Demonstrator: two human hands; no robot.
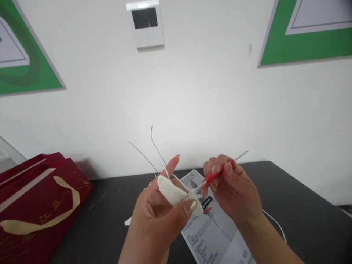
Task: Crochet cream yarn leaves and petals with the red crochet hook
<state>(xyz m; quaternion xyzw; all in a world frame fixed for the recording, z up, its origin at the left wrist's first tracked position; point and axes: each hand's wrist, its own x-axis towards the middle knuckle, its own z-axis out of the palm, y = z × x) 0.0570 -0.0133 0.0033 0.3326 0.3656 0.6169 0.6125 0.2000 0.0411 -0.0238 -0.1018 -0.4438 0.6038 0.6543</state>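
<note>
Between the thumb and fingers of my left hand [162, 212] is a white crocheted piece [172, 191], with thin wires sticking up from its far side. White yarn [180, 182] loops over the raised left index finger and runs toward the work. My right hand [233, 183] is closed around the red handle of a crochet hook [213, 177]. The hook's metal tip end meets the crocheted piece near the left thumb; the exact stitch is too small to make out.
A printed paper [203, 234] lies under my hands on the dark table [297, 205]. White yarn trails at the right past my forearm. Red gift bags [60, 190] with a cream ribbon stand at the left. Behind is a white wall [209, 102] with a panel [145, 25] and green-framed pictures.
</note>
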